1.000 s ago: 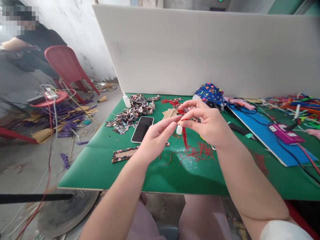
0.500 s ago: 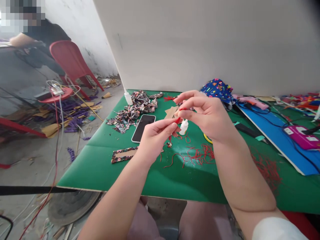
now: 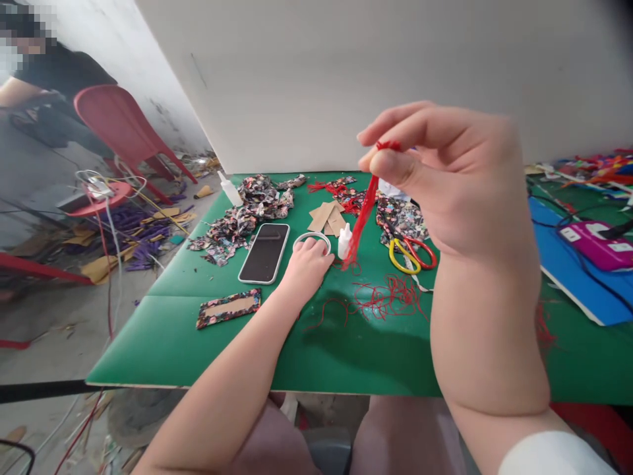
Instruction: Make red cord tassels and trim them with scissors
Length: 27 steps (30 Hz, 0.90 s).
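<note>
My right hand [image 3: 425,165] is raised above the table, its thumb and forefinger pinching the top of a bundle of red threads [image 3: 363,221]. The short top ends stick out over the thumb, and the long strands hang down like a tassel. Low on the table, my left hand [image 3: 309,264] has its fingers curled down over a white ring [image 3: 301,237], perhaps a tape roll; the fingertips are hidden. Just right of that hand stands a small white squeeze bottle [image 3: 345,241]. Loose red threads [image 3: 390,297] lie on the green table [image 3: 366,369].
A phone [image 3: 264,254], a fabric-edged cardboard strip [image 3: 229,308] and crumpled floral fabric [image 3: 262,204] lie left. Cardboard pieces [image 3: 326,218] and scissors [image 3: 405,256] are further back. A blue board [image 3: 588,290] holds a magenta box [image 3: 596,245]. Another person sits on a red chair [image 3: 116,125].
My hands have parted. The right hand has risen with the red thread bundle, now hanging freely; the left has let go of it and dropped to the white ring. The camera view has shifted slightly.
</note>
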Tool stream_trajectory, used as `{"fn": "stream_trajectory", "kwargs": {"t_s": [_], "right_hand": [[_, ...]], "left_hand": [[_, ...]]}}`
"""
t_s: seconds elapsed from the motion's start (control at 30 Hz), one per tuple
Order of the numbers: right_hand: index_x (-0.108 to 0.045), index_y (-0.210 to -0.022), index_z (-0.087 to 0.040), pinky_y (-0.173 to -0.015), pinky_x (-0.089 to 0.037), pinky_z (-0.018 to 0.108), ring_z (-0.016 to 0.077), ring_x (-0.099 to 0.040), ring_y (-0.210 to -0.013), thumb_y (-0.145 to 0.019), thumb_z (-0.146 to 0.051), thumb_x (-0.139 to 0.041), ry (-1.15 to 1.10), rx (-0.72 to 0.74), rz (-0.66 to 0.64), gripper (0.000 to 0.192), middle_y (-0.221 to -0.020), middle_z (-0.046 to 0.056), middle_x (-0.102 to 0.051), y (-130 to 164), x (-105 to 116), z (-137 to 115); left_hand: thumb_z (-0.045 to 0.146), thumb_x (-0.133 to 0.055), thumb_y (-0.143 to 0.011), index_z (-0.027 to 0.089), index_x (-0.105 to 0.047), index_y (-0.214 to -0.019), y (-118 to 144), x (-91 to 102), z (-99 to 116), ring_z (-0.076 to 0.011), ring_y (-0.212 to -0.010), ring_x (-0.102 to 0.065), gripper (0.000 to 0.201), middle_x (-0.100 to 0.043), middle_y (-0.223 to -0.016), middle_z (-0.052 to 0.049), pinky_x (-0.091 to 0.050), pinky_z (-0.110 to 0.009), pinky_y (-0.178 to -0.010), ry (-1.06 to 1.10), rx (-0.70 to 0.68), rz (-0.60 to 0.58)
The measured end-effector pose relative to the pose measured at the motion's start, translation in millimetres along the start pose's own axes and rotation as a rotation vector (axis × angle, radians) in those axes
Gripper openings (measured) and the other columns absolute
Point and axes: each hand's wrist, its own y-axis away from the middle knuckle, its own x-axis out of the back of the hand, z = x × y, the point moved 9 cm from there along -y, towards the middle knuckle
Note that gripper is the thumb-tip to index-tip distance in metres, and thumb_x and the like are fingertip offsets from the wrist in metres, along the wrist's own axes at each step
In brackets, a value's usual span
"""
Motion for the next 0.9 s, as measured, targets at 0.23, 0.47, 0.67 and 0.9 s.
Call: {"fn": "stream_trajectory", "kwargs": {"t_s": [0.23, 0.47, 0.67, 0.9], "right_hand": [[-0.063, -0.071, -0.016, -0.085, -0.049, 0.022, 0.0103, -0.06, -0.09, -0.08, -0.02, -0.061, -0.062, 0.029, 0.102, 0.009, -0.079, -0.003, -0.062, 4.3, 10.4, -13.9], [-0.062, -0.071, -0.018, -0.078, -0.05, 0.027, 0.0145, -0.06, -0.09, -0.079, -0.018, -0.062, -0.117, 0.054, 0.093, 0.008, -0.073, -0.002, -0.061, 2.2, 23.1, -11.4], [-0.066, -0.073, -0.019, -0.073, -0.049, 0.029, 0.0147, -0.061, -0.082, -0.077, -0.024, -0.063, -0.128, -0.138, -0.446, 0.007, -0.081, 0.0, -0.067, 3.2, -42.6, 49.9], [-0.067, -0.073, -0.016, -0.055, -0.036, 0.023, 0.0078, -0.048, -0.059, -0.073, -0.029, -0.062, -0.118, -0.309, -0.925, 0.014, -0.067, -0.001, -0.059, 37.4, -130.3, 98.5]], "left_hand": [[0.025, -0.042, -0.087, 0.019, -0.064, -0.087, -0.7, 4.7, -8.7, -0.0254, -0.097, -0.049, 0.022, -0.061, -0.099, -0.011, -0.037, -0.039, -0.081, 0.067, 0.041, 0.048], [0.03, -0.051, -0.083, 0.02, -0.067, -0.086, 15.0, 33.7, -29.7, -0.0157, -0.078, -0.058, 0.018, -0.069, -0.085, -0.003, -0.042, -0.028, -0.074, 0.574, 0.296, 0.139], [0.035, -0.063, -0.074, 0.019, -0.067, -0.083, 30.2, 56.1, -42.0, -0.0132, -0.07, -0.06, 0.019, -0.07, -0.082, -0.002, -0.046, -0.026, -0.068, 0.949, 0.463, 0.248], [0.027, -0.061, -0.076, 0.019, -0.059, -0.091, 46.4, 83.5, -65.3, -0.0118, -0.069, -0.062, 0.017, -0.066, -0.074, 0.0, -0.047, -0.023, -0.064, 1.111, 0.519, 0.428]]}}
